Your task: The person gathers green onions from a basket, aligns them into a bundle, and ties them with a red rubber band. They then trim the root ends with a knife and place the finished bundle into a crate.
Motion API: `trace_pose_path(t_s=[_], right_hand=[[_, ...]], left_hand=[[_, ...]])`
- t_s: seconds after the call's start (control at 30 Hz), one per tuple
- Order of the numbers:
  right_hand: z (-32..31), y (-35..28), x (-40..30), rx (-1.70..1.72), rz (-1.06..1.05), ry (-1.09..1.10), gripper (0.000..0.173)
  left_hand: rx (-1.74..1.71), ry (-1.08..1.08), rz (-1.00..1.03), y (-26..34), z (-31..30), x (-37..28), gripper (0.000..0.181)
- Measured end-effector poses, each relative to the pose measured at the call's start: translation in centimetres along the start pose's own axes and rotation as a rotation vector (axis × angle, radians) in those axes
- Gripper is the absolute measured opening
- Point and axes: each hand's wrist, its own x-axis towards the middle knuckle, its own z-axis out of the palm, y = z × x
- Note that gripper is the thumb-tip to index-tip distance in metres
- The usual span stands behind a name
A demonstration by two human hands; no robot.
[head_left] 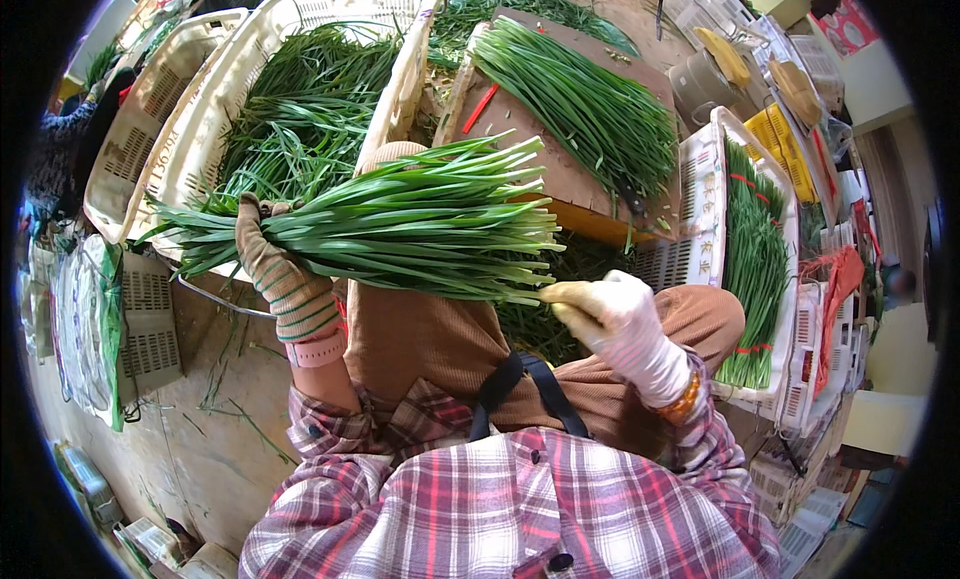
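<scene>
My left hand (281,271), in a striped knit glove, is closed around the leafy end of a large bunch of garlic chives (420,223). The bunch lies across above my knees, its pale cut ends to the right. At the lowest of those ends is my right hand (600,313), in a white glove with yellowed fingertips. Its thumb and fingers are pinched together at a stalk end; whether they grip it I cannot tell. Beyond, a second pile of chives (585,106) rests on a brown board (517,140), with a red strip (480,108) beside it.
A white plastic crate (390,103) of loose chives stands at the upper left. To the right, another white crate (697,181) holds chives tied with red bands. A dark-handled tool (630,198) lies at the board's near edge. A person's sleeve (64,148) shows at far left.
</scene>
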Motion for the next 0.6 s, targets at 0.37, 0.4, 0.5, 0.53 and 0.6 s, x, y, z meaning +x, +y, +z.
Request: trace_pose_path(t_s=[0.37, 0.4, 0.5, 0.53, 0.6], right_hand=[[2.6, -3.2, -0.4, -0.024, -0.134, 0.223, 0.031], [2.9, -3.9, -1.4, 0.07, 0.0, 0.163, 0.03], [6.4, -3.7, -3.0, 0.82, 0.766, -0.182, 0.025], [7.2, -3.5, -2.7, 1.044, 0.748, -0.116, 0.024], [8.7, -2.9, -1.4, 1.259, 0.75, -0.039, 0.024]], left_hand=[[0.037, 0.087, -0.023, -0.1, -1.3, 0.8, 0.027], [0.025, 0.085, -0.034, -0.2, -1.4, 0.7, 0.027], [0.001, 0.04, -0.066, -0.4, -1.2, 0.5, 0.028], [0.006, 0.053, -0.061, -0.6, -1.0, 0.4, 0.029], [0.021, 0.061, -0.06, -0.8, -1.1, 0.5, 0.03]])
